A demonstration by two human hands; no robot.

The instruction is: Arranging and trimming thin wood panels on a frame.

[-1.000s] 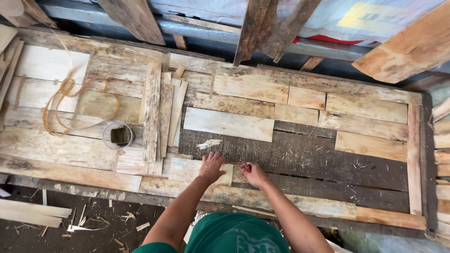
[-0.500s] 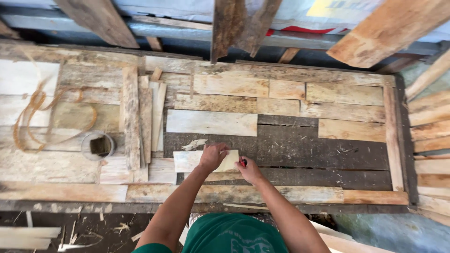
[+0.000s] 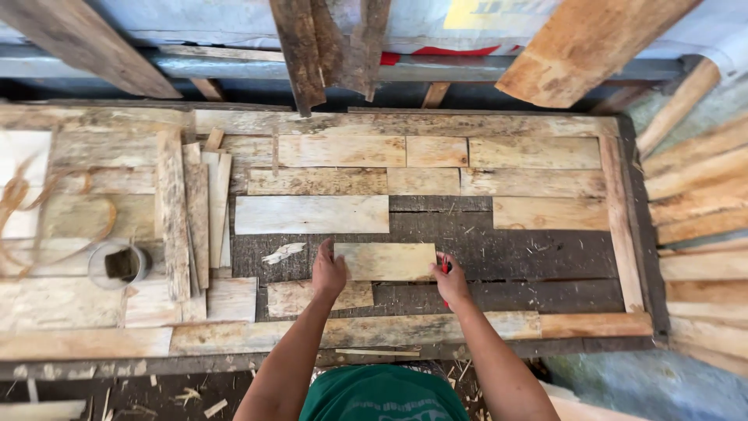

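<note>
Wide wooden panel fills the view, dark backing partly covered by pale slats in rows along its far half. Frame strips run down its right edge and along the near edge. Loose planks stacked at far right; upright slats bunched left of centre. Tangle of tan cord at the left edge, a small round tin just right of it. Both forearms reach out from the near edge, roughly parallel, elbows low, hands meeting a short pale board lying flat on the dark backing near the middle. Left hand palm down, fingers closed together, pressing against the board's left end. Right hand at the board's right end, knuckles up, curled narrow round a red pencil whose tip sits at the board's corner. Another small board lies just near of the left hand. A pale wood sliver rests left of it.
</note>
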